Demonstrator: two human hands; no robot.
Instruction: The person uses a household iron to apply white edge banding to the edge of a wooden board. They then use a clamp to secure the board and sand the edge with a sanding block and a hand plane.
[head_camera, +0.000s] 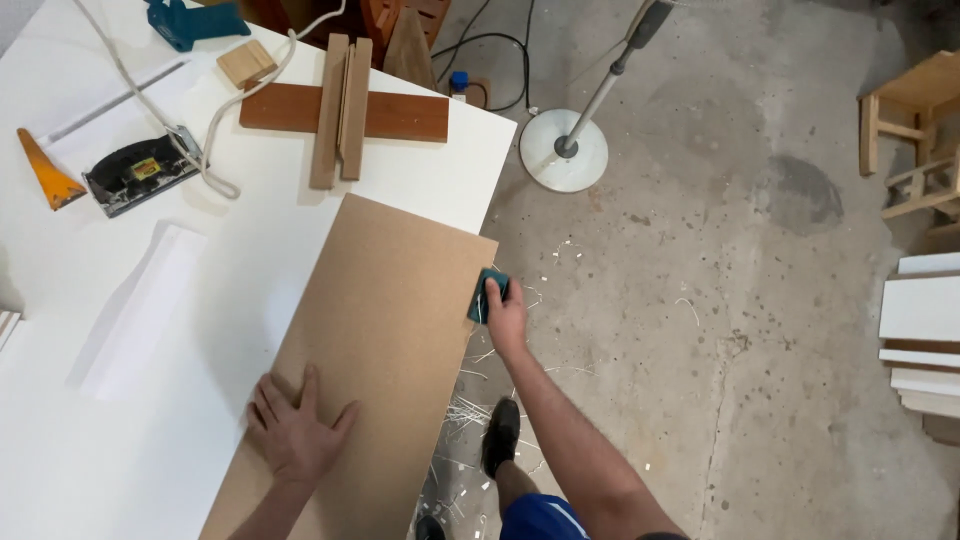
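Fibreboard panel (385, 340) lies flat on the white tabletop (120, 420), under the spread, open fingers of the left hand (295, 430). Right hand (505, 310) grips a teal block (487, 293) against its edge. It looks stiff, light, smooth-faced; best held by its long edges.

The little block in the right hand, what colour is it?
Dark teal; the block shows in the head view, pressed by the right hand against the board's edge.
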